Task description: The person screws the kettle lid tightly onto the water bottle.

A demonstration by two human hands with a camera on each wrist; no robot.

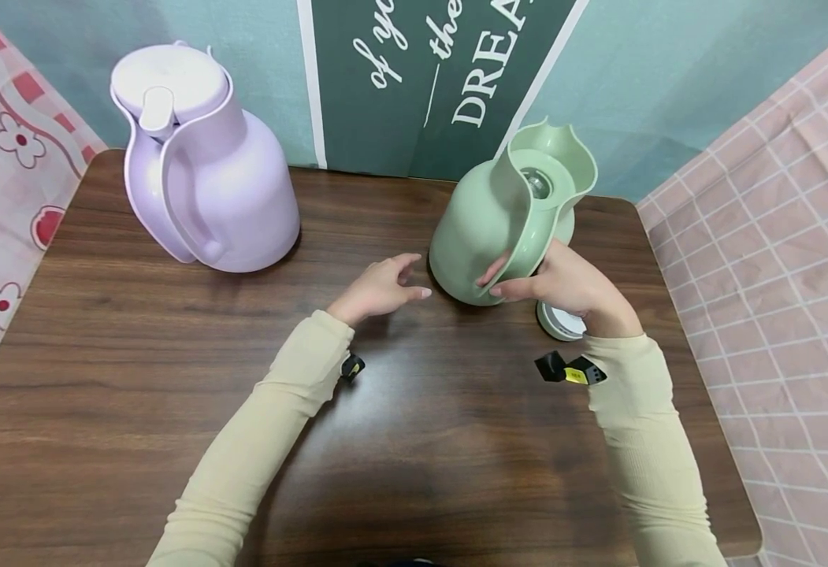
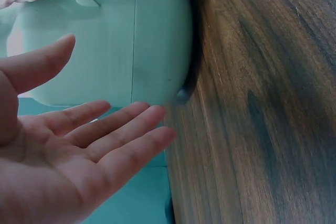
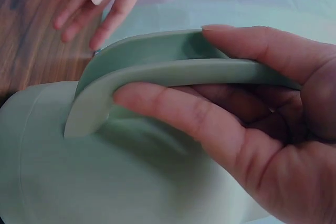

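Grips green jug (image 1: 473,228), 1 o'clock on counter (image 1: 414,441), by handle (image 3: 157,74) in curled fingers of right hand (image 1: 577,283) | holds nothing in loosely spread left hand (image 1: 385,287), jug's 8 o'clock | looks stiff, slick, probably hefty; best lifted there

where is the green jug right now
In the head view, the green jug is right of centre, its handle gripped by the right hand, with the left hand nearby.
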